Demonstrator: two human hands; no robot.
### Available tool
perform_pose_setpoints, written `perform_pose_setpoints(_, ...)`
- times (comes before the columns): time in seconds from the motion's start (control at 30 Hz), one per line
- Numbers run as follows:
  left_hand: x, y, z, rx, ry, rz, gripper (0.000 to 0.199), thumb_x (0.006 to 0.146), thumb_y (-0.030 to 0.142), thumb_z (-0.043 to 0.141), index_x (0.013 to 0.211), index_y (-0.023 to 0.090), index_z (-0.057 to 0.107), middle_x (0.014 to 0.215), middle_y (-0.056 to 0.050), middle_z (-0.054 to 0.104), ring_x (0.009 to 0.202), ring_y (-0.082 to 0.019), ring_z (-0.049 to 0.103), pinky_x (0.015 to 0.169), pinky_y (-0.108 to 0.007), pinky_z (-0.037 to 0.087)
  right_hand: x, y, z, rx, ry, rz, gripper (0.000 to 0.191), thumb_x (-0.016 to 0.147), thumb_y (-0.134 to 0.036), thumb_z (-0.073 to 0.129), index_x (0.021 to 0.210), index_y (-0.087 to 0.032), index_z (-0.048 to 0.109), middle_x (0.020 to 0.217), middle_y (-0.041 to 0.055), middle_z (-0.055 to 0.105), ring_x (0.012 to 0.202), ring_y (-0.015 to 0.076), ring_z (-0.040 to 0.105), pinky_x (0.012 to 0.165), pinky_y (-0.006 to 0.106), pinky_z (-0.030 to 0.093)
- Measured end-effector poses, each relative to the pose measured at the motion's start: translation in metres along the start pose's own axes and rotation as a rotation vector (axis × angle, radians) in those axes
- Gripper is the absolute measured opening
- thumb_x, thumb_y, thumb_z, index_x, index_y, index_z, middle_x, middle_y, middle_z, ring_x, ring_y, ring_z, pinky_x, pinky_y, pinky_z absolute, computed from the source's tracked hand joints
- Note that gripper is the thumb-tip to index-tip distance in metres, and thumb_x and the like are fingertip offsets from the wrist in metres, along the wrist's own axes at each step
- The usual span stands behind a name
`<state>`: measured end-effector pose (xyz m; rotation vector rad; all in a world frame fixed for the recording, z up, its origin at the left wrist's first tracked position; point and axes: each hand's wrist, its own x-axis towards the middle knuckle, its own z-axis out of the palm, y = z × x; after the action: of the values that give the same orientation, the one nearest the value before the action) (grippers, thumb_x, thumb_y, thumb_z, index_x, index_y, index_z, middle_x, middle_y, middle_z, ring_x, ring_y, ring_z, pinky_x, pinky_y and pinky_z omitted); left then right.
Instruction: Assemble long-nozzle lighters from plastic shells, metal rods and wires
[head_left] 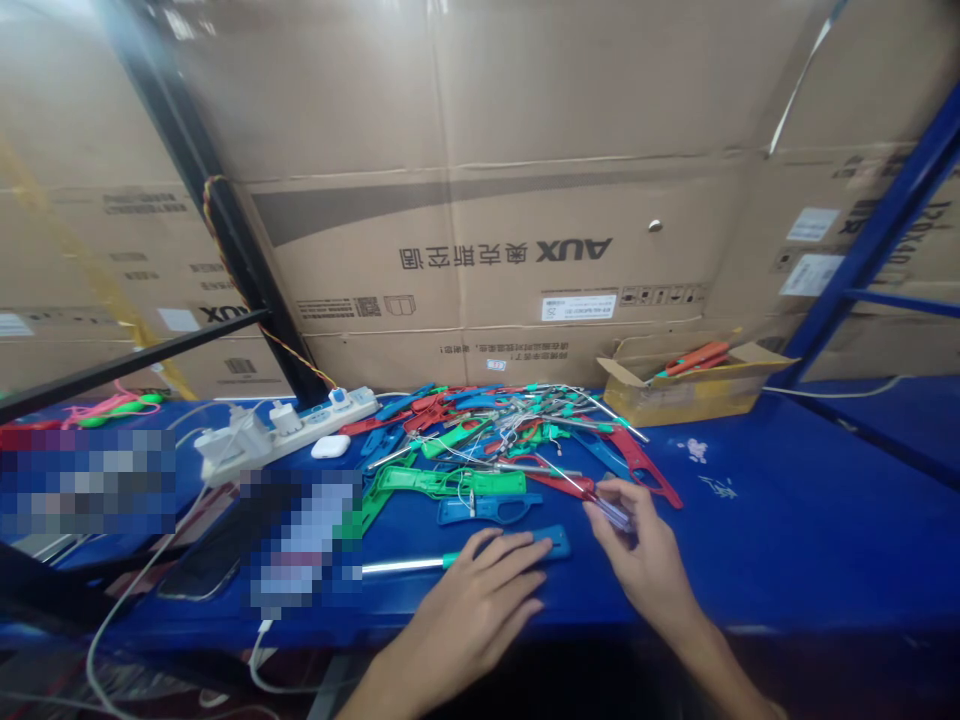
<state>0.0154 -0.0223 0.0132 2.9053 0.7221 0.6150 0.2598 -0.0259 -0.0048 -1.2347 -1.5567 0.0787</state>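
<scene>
My left hand (484, 600) lies over a blue long-necked lighter (556, 543) on the table, its fingers pressing and holding the casing. The lighter's silver tube (405, 566) sticks out to the left with a green collar at its base; my fingers cover much of the body. In my right hand (637, 540) is a screwdriver (611, 510) with a clear, purplish handle, gripped between thumb and fingers. Its thin shaft points up and left, toward a pile of lighter parts (465, 435). Red, green and blue casing halves, metal tubes and white wires make up that pile.
An open cardboard box (682, 400) with orange-red pieces stands at the back right. To the left are a power strip (300, 430), a white earphone case (331, 446), a dark phone (217, 550) and cables. Large cartons (480, 220) wall off the back; a blue post (862, 230) rises at right.
</scene>
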Motion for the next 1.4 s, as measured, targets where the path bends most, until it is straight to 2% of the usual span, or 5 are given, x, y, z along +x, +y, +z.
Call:
perform_pose_setpoints(0.2,-0.001,0.002,-0.003,-0.013,-0.015,0.039,0.025,0.109,0.026,0.048,0.125,0.023,0.067,0.146,-0.004,0.061,0.135,-0.021,0.055,0.114,-0.043,0.042,-0.012,0.001,-0.009,0.109,0.105,-0.158,0.016,0.098,-0.022,0.062,0.113,-0.027,0.066,0.097,0.0058,0.07,0.083,0.0198,0.071,0.068,0.031,0.061)
perform_pose_setpoints(0.47,0.0,0.003,-0.006,-0.036,-0.028,0.04,0.025,0.108,0.025,0.048,0.125,0.023,0.067,0.144,-0.004,0.063,0.134,-0.022,0.056,0.112,-0.045,0.045,-0.02,0.002,0.002,0.39,0.121,-0.102,0.047,0.102,-0.019,0.057,0.145,-0.031,0.042,0.098,0.0031,0.073,0.064,0.0141,0.07,0.056,0.028,0.063)
perform_pose_setpoints(1.03,-0.001,0.002,-0.005,-0.052,-0.061,0.019,0.026,0.109,0.028,0.046,0.126,0.024,0.065,0.149,-0.002,0.059,0.138,-0.022,0.053,0.114,-0.047,0.043,-0.02,0.005,0.002,0.303,0.048,-0.103,0.043,0.105,-0.024,0.055,0.146,-0.03,0.044,0.096,0.0019,0.073,0.063,0.0114,0.069,0.058,0.024,0.064)
perform_pose_setpoints(1.23,-0.001,0.002,-0.004,-0.048,-0.062,0.026,0.025,0.11,0.028,0.046,0.125,0.023,0.065,0.148,-0.003,0.059,0.138,-0.021,0.053,0.115,-0.044,0.041,-0.003,0.003,0.003,0.052,0.034,-0.241,0.051,0.102,-0.023,0.061,0.151,-0.025,0.046,0.1,0.0047,0.076,0.08,0.0181,0.076,0.078,0.031,0.066)
perform_pose_setpoints(1.4,-0.002,0.002,-0.003,-0.038,-0.081,0.021,0.027,0.111,0.029,0.043,0.128,0.023,0.063,0.151,-0.002,0.057,0.139,-0.021,0.051,0.114,-0.045,0.04,0.014,-0.008,0.006,0.126,-0.068,-0.347,0.046,0.103,-0.02,0.054,0.149,-0.03,0.051,0.109,0.0052,0.076,0.088,0.0194,0.076,0.082,0.031,0.064)
